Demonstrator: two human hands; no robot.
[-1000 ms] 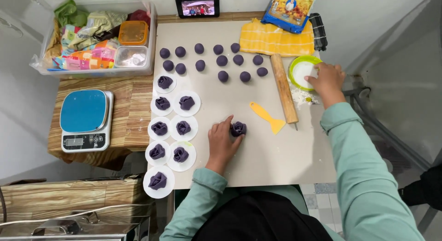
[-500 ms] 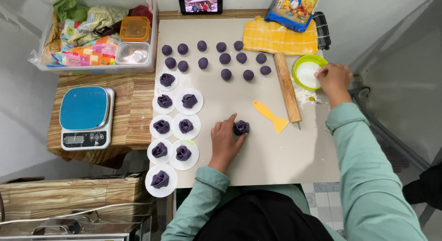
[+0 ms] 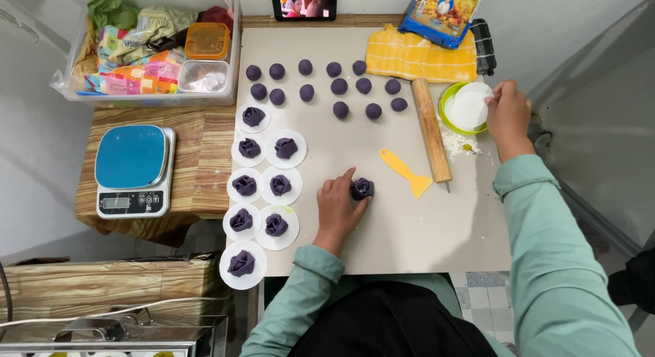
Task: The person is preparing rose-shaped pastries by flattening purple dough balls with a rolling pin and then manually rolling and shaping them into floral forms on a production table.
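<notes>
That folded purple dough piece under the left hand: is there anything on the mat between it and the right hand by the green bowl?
Yes. The yellow scraper and wooden rolling pin lie between the dough piece at the left hand and the right hand at the green bowl.
</notes>
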